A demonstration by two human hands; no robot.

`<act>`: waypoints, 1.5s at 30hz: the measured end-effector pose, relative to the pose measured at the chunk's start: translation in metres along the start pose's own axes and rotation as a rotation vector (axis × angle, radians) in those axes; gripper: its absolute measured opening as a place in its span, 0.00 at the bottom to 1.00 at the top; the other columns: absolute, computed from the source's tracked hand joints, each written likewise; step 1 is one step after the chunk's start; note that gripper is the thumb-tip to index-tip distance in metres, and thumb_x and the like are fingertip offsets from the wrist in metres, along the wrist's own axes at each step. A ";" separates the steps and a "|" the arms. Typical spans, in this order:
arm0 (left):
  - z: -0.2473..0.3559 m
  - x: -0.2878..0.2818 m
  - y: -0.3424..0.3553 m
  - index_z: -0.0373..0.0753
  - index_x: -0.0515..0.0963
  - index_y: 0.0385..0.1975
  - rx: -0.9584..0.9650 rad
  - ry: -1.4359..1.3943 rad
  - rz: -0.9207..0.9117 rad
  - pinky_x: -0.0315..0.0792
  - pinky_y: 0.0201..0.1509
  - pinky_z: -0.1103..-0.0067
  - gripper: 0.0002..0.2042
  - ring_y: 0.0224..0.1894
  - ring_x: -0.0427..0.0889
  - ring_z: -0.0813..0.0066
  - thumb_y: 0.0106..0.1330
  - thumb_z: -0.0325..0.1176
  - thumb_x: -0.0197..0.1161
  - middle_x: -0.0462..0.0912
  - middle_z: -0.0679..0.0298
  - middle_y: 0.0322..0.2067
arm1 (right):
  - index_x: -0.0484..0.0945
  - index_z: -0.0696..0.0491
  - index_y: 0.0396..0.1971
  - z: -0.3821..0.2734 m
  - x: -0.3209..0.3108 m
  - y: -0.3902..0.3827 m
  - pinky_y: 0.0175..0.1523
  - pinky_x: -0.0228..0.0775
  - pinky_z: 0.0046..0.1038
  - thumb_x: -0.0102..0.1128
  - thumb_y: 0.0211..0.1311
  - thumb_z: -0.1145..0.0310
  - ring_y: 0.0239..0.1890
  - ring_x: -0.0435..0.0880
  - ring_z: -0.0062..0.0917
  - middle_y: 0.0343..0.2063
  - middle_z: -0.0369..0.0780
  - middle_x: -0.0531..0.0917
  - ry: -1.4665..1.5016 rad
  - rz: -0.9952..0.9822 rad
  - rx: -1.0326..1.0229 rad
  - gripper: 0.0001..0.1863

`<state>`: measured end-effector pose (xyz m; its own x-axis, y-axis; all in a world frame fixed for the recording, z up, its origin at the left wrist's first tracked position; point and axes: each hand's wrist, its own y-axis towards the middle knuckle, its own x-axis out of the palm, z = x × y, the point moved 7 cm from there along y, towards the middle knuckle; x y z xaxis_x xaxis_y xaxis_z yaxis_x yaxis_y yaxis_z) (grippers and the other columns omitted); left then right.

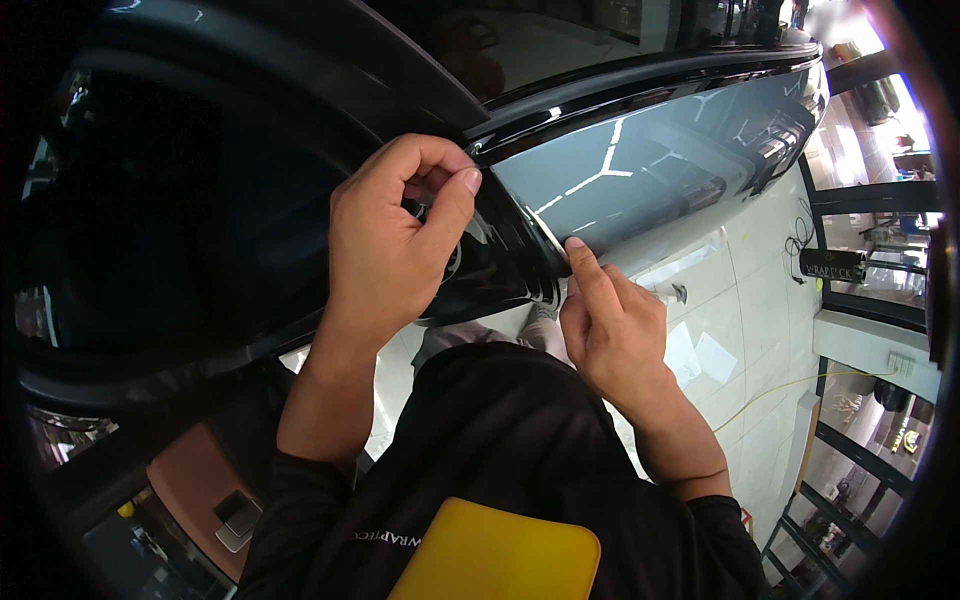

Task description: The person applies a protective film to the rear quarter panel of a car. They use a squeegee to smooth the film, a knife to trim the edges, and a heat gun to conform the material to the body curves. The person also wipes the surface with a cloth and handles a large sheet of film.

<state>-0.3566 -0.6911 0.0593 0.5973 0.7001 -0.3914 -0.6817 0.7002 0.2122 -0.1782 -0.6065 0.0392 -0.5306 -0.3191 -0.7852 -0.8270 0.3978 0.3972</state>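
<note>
Nearest, in front of the black shirt (480, 420) and well short of the glossy grey-blue car body panel (570, 175), is a flat yellow card (500, 550). Beyond it, the left hand (400, 215) is at the panel's upper left corner, fingers curled, thumb and index tips pinched nearly together; whether anything thin is between them, I cannot tell. The right hand (615, 325) is at the panel's lower left corner, mostly curled, one extended fingertip touching or just beside a pale edge strip (545, 232).

The panel lies ahead, right of the hands. Its broad face looks smooth; the edge between the hands seems not yet finished, and its far edges cannot be judged. Black trim (600, 85) borders the panel above; past its right side, white sheets (715, 358) lie on the tiled floor (755, 290).
</note>
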 end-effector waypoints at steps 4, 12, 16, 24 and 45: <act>0.002 -0.001 0.001 0.35 0.79 0.36 0.025 0.012 0.020 0.70 0.41 0.81 0.04 0.33 0.75 0.81 0.63 0.26 0.64 0.80 0.67 0.30 | 0.75 0.61 0.53 0.000 0.000 0.001 0.22 0.65 0.32 0.60 0.50 0.84 0.15 0.72 0.32 0.17 0.40 0.73 0.006 0.007 -0.004 0.26; 0.008 -0.009 0.000 0.35 0.79 0.37 0.222 0.056 0.065 0.70 0.43 0.81 0.05 0.36 0.78 0.78 0.62 0.24 0.64 0.79 0.63 0.35 | 0.75 0.61 0.53 -0.003 0.003 0.003 0.23 0.65 0.32 0.59 0.50 0.84 0.16 0.73 0.32 0.17 0.40 0.73 0.000 -0.017 0.000 0.25; 0.010 -0.010 0.000 0.33 0.79 0.34 0.261 0.079 0.101 0.72 0.40 0.80 0.03 0.34 0.79 0.73 0.61 0.22 0.64 0.80 0.61 0.33 | 0.75 0.61 0.53 -0.001 0.001 0.002 0.24 0.66 0.31 0.58 0.51 0.84 0.16 0.73 0.32 0.18 0.41 0.74 0.031 0.001 -0.003 0.25; -0.019 -0.001 -0.008 0.34 0.78 0.33 0.104 -0.152 0.088 0.70 0.34 0.82 0.02 0.30 0.77 0.77 0.64 0.25 0.64 0.80 0.64 0.30 | 0.77 0.61 0.51 0.021 -0.017 -0.016 0.26 0.69 0.28 0.58 0.56 0.81 0.19 0.78 0.31 0.21 0.43 0.80 0.202 0.103 0.157 0.20; -0.177 -0.046 -0.151 0.42 0.75 0.34 -0.690 -1.062 0.498 0.74 0.42 0.73 0.03 0.32 0.77 0.72 0.65 0.29 0.63 0.76 0.68 0.27 | 0.71 0.62 0.52 0.091 -0.033 -0.137 0.26 0.66 0.17 0.48 0.70 0.73 0.20 0.73 0.15 0.22 0.38 0.79 0.558 0.238 0.378 0.14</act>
<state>-0.3559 -0.8533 -0.1133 0.0489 0.8449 0.5328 -0.8023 0.3509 -0.4828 -0.0305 -0.5719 -0.0321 -0.7879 -0.5393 -0.2972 -0.6099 0.7501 0.2557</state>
